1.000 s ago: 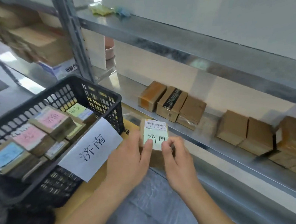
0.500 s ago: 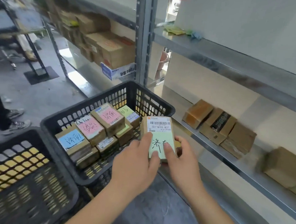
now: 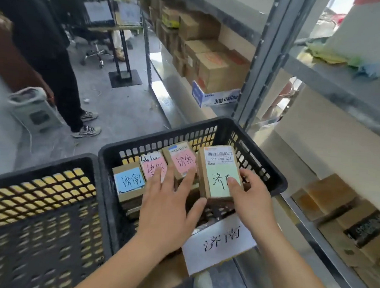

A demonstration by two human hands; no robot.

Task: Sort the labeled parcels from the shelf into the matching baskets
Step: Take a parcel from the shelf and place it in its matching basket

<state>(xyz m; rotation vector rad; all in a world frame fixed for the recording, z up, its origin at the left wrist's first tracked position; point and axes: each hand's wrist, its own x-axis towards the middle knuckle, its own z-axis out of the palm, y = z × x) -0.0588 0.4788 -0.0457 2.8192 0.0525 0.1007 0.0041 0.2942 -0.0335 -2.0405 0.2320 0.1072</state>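
Grey warehouse floor, metal shelf [image 3: 325,239] along the right. Several labelled parcels already lying in the black basket [image 3: 269,171] behind its paper sign [image 3: 219,245]. Right hand [image 3: 251,200] pinching the green-labelled parcel [image 3: 219,172], held just over the basket's near right corner, not yet set down. Left hand [image 3: 169,209] spread flat, fingers loose, over the pink-labelled parcel [image 3: 181,161]. Second basket [image 3: 35,212] at left apparently bare. More brown parcels [image 3: 340,211] waiting on the shelf; much sorting left, by the look of it.
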